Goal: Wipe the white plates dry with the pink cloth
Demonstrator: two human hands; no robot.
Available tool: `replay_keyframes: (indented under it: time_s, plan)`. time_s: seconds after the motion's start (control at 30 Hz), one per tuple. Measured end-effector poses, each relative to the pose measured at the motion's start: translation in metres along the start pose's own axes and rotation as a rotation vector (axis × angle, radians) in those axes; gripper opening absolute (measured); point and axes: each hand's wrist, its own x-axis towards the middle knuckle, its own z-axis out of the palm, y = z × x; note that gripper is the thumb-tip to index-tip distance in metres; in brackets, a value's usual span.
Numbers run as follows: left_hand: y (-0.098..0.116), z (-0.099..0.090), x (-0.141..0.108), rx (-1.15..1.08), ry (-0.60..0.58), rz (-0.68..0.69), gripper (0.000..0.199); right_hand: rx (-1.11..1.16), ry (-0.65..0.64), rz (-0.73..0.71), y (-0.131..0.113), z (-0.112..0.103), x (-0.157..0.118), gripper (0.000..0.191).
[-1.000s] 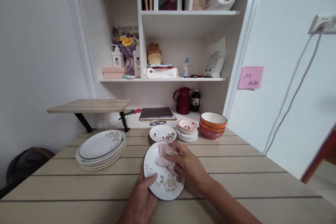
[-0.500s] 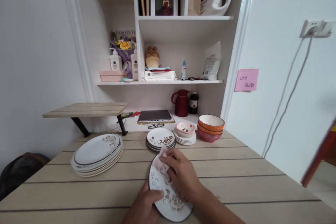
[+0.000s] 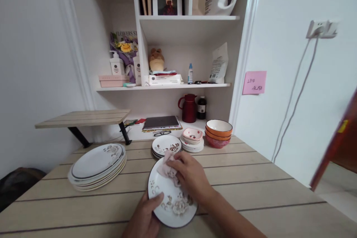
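A white plate (image 3: 164, 208) with a dark rim and brown flower pattern is held up, tilted, over the front of the table. My left hand (image 3: 146, 212) grips its lower left edge, thumb on the face and the other fingers behind. Bunched in the fingers of my right hand (image 3: 188, 174) is a pale pink cloth (image 3: 166, 167), pressed on the plate's upper face. Just behind the plate stands a stack of smaller flowered plates (image 3: 164, 144), partly hidden by the cloth and hand.
Large oval plates (image 3: 96, 161) are stacked at the left. Small saucers with pink dishes (image 3: 193, 134) on top and orange and red bowls (image 3: 219, 130) stand at the back right. Behind are a wooden riser (image 3: 83, 117), a laptop (image 3: 161, 121), glasses (image 3: 162, 133) and a red jug (image 3: 189, 108).
The plate now faces me more fully, so more of its round face shows. The cloth is spread wider under my right hand. The whole view has shifted slightly.
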Motion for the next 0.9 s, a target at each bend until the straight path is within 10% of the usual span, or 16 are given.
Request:
replay_keyframes:
  time_s: [0.4,0.9]
  plan:
    - [0.015,-0.003,0.002,-0.062,0.128,0.201,0.057,0.021,-0.266,-0.175,-0.027,-0.005,-0.013,0.016]
    - [-0.002,0.008,-0.002,-0.025,-0.070,-0.060,0.058,-0.059,-0.012,0.158,0.006,0.001,-0.007,0.043]
